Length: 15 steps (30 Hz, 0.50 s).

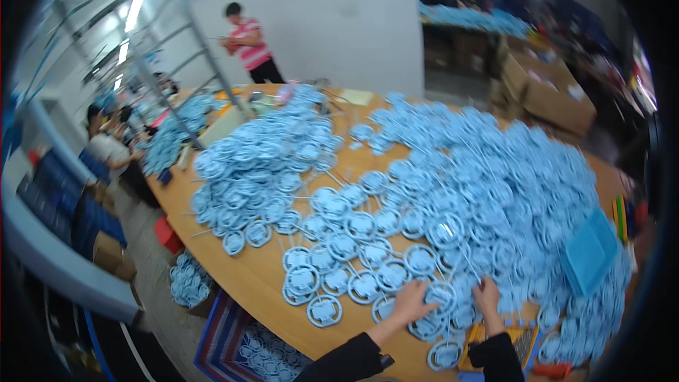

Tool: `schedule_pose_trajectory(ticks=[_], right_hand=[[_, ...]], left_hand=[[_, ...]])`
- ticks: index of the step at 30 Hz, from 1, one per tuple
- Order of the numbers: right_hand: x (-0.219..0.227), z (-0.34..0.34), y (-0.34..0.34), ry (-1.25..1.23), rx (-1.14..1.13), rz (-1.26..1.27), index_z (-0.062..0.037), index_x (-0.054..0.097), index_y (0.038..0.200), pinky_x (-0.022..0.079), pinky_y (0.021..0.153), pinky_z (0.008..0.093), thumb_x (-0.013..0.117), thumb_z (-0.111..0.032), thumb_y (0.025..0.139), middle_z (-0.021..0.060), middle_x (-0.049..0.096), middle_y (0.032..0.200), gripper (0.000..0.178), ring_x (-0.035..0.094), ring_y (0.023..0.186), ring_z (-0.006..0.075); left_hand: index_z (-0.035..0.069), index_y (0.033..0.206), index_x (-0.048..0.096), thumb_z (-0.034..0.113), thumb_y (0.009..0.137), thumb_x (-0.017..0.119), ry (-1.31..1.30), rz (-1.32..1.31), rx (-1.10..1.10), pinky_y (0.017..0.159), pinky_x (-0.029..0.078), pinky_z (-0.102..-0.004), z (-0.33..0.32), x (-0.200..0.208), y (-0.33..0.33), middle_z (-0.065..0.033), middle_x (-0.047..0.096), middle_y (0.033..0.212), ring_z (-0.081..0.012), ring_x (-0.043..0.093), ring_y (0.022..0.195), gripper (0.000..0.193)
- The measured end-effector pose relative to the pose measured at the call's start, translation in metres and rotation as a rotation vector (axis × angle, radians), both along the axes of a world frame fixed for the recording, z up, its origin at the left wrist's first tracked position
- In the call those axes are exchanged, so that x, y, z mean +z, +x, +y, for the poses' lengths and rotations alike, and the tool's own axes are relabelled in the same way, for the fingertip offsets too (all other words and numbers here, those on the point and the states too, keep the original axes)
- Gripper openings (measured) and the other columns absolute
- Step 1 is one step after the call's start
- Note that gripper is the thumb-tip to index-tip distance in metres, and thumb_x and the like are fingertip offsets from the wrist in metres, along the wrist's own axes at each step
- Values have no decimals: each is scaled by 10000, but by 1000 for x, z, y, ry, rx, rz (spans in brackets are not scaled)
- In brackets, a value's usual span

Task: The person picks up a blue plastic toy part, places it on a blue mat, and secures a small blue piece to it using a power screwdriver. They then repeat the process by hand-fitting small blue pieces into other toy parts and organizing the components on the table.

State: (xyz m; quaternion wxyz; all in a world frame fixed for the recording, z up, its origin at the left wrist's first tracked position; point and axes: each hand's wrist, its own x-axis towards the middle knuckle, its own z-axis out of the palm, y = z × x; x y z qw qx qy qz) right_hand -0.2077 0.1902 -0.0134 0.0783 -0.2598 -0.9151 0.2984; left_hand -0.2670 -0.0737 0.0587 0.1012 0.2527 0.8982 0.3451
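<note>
My right hand (pixel 486 296) is closed on the thin stick of a light blue ring-shaped piece (pixel 447 232). The ring end points away from me, above the heap, and catches a bright glint. To its left, my left hand (pixel 414 302) reaches over more of these pieces with thumb and fingers apart. It is beside another light blue ring piece (pixel 441 294); whether it touches that one is hard to tell. Several loose ring pieces lie flat left of it, such as one ring piece (pixel 325 310) near the table's front edge.
A large heap of ring pieces (pixel 509 184) covers the right of the wooden table (pixel 269 286); another heap (pixel 262 155) lies left. A blue plastic tray (pixel 591 251) leans on the right heap. Red-handled tool (pixel 552 370) lies near my right sleeve. A person (pixel 249 46) stands beyond the table.
</note>
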Motion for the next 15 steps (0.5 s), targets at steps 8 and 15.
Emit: schedule_pose_trajectory(ticks=[8,15], right_hand=[[-4,4,-9,72,81,-132,-22,575,732,450,602,405,636,-104,661,135,587,674,124,586,656,323],[-14,19,-11,56,5,-178,-43,570,756,453,669,429,652,-121,628,149,575,749,171,576,730,341]], left_hand=[[72,1097,533,407,681,734,-96,-94,0,779,418,-477,9,1,1,-135,532,1024,-320,519,993,570],[65,1076,412,259,718,716,250,-377,13,745,434,-450,9,31,28,-218,563,1002,-389,560,926,508]])
